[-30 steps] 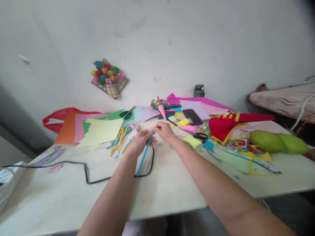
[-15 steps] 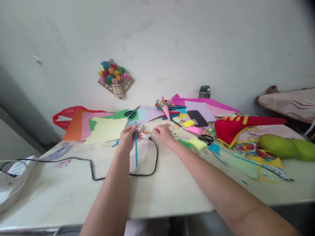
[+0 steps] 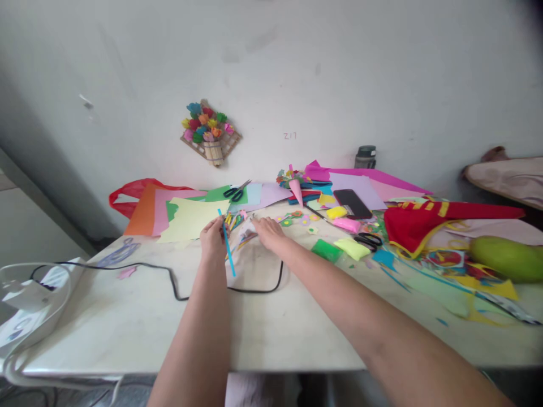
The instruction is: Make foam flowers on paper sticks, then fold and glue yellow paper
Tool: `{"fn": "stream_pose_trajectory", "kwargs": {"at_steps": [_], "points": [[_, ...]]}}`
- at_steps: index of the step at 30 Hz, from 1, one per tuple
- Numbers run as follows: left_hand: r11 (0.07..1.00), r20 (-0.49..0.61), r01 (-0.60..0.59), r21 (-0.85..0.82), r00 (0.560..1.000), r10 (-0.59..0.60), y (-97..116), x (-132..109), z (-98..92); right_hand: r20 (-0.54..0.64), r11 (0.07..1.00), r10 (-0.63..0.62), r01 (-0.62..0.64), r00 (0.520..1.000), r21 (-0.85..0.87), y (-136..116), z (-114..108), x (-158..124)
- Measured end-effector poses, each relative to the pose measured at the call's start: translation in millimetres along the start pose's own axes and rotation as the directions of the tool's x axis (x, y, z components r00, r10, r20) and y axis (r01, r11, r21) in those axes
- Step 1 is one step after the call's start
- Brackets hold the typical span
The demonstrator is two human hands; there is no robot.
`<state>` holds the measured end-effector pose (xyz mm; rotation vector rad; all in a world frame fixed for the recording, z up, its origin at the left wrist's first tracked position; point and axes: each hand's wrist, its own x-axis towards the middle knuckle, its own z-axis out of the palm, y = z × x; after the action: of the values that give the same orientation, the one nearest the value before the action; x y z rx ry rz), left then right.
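Observation:
My left hand (image 3: 213, 234) is closed on a narrow blue paper strip (image 3: 228, 246), which slants down toward the table. Just right of it, my right hand (image 3: 269, 232) has its fingers round a small white glue gun (image 3: 246, 229), partly hidden by the fingers. Its black cord (image 3: 254, 291) runs out from under the right wrist. Thin coloured paper strips (image 3: 232, 219) lie behind and between the hands. Small paper flowers (image 3: 287, 222) are scattered to the right of the fingers.
Coloured sheets (image 3: 193, 217) and scissors (image 3: 237, 191) lie at the back. To the right are a phone (image 3: 353, 203), black-handled scissors (image 3: 368, 241), clay packets (image 3: 352, 249), a red cloth (image 3: 405, 226) and a green fruit (image 3: 503, 257). A power strip (image 3: 31, 299) sits at left.
My right hand has moved left onto the glue gun, from a pinch just right of it. The blue strip has tilted from upright to slanting. The whole view has shifted a little.

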<state>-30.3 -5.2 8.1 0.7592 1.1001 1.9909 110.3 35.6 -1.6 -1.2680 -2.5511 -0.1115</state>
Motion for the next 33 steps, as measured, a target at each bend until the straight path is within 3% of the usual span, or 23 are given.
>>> {"fn": "stream_pose_trajectory", "kwargs": {"at_steps": [6,11,15,20,22,27,33], "points": [[0.992,-0.123,0.039,-0.118,0.991,-0.054,1.6,2.7,-0.1,-0.127,0.998,0.057,-0.053,0.99,0.038,12.4,-3.6,-3.2],[0.987,-0.127,0.02,-0.157,0.991,-0.041,-0.9,3.2,0.9,-0.202,0.975,0.18,-0.148,0.963,0.165,25.6,-2.5,-2.3],[0.999,-0.009,0.043,-0.03,0.999,-0.044,-8.9,2.7,4.2,-0.31,0.866,0.267,-0.086,0.913,0.493,36.4,-0.8,-1.7],[0.985,0.186,0.076,0.153,0.977,-0.104,-22.0,-1.3,11.6,-0.337,0.539,0.408,0.074,0.848,0.839,46.0,-4.8,-4.9],[0.966,0.256,0.077,0.247,0.956,-0.142,-28.0,-2.7,13.3,-0.318,0.465,0.447,0.086,0.836,0.881,46.7,-7.9,-6.8],[0.913,0.312,0.082,0.399,0.924,-0.22,-41.0,-3.4,13.9,-0.241,0.38,0.547,0.019,0.802,0.925,47.6,-8.4,-6.0],[0.834,0.413,-0.124,0.538,0.901,-0.133,-43.4,-11.2,24.6,-0.163,0.299,0.63,-0.044,0.759,0.953,51.3,0.0,-0.1]]}}
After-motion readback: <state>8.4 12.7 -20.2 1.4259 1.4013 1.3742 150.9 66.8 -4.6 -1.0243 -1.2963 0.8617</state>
